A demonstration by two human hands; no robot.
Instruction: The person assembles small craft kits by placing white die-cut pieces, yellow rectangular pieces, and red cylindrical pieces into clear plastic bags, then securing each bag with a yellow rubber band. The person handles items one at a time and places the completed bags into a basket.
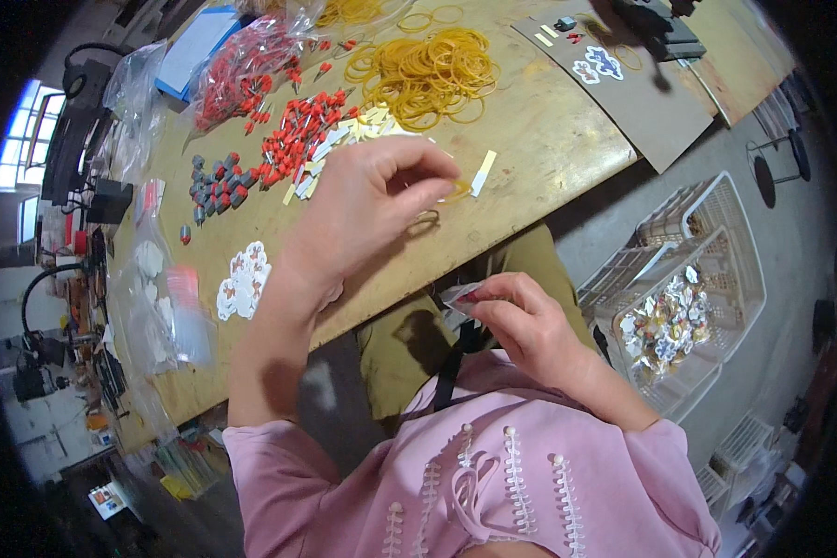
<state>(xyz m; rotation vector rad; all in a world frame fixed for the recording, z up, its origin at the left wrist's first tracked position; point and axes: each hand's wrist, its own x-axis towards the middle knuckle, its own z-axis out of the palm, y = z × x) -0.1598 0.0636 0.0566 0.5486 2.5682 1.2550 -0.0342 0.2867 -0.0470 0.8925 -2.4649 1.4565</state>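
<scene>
My left hand (372,191) is over the table near its front edge, thumb and index finger curled into a pinch. A yellow rubber band (458,192) shows at those fingertips. Beyond it spreads a pile of yellow and white paper strips (374,123), partly hidden by the hand; a single strip (483,173) lies apart to the right. Over my lap, just off the table edge, my right hand (525,321) grips a small clear plastic bag (458,298) with something red in it. Its other contents cannot be made out.
Red-tipped small parts (298,135), grey-and-red blocks (221,186), a rubber band heap (428,74) and white printed cutouts (244,284) cover the table. A grey board (614,102) lies far right. White plastic baskets (735,307) with filled packets stand on the floor at right.
</scene>
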